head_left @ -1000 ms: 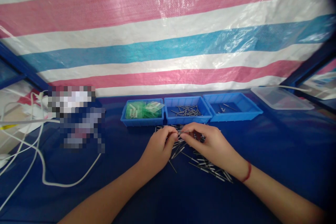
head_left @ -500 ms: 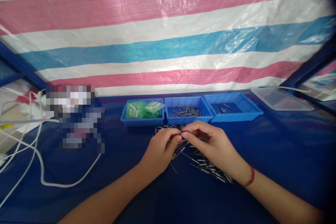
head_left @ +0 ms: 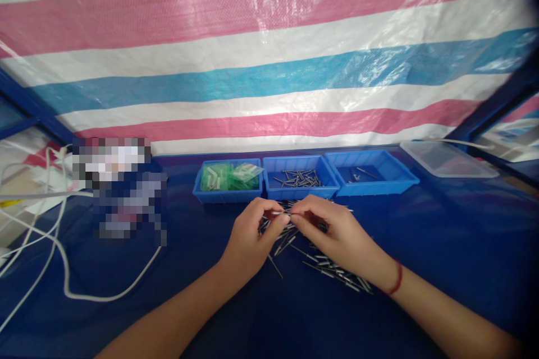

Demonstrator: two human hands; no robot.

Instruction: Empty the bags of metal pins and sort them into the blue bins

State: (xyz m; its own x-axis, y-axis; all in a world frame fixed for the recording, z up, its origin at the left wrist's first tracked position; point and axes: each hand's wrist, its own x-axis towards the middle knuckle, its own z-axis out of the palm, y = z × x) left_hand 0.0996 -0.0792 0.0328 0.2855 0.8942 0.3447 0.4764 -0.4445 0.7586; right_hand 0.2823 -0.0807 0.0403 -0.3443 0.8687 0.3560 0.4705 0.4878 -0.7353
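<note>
My left hand (head_left: 254,233) is closed in a pinch around a thin silver blind rivet (head_left: 277,213), whose pale end shows between thumb and forefinger. Fingertip to fingertip with it, my right hand (head_left: 337,230) pinches the other end of the same rivet. Both hands are held just above a loose pile of blind rivets (head_left: 337,269), long thin pins with thicker bright sleeves, spread on the dark blue table (head_left: 290,320). Part of the pile is hidden under the hands.
Behind the pile stand three blue bins: one with green packets (head_left: 227,176), a middle one (head_left: 269,190) with metal pins, and a right one (head_left: 370,188) with a few pieces. A clear plastic lid (head_left: 448,160) lies right. White cables (head_left: 96,297) cross the left.
My hands have shifted slightly left and drawn a little apart, and the rivet between the fingertips shows more plainly. The bins and the pile look the same.
</note>
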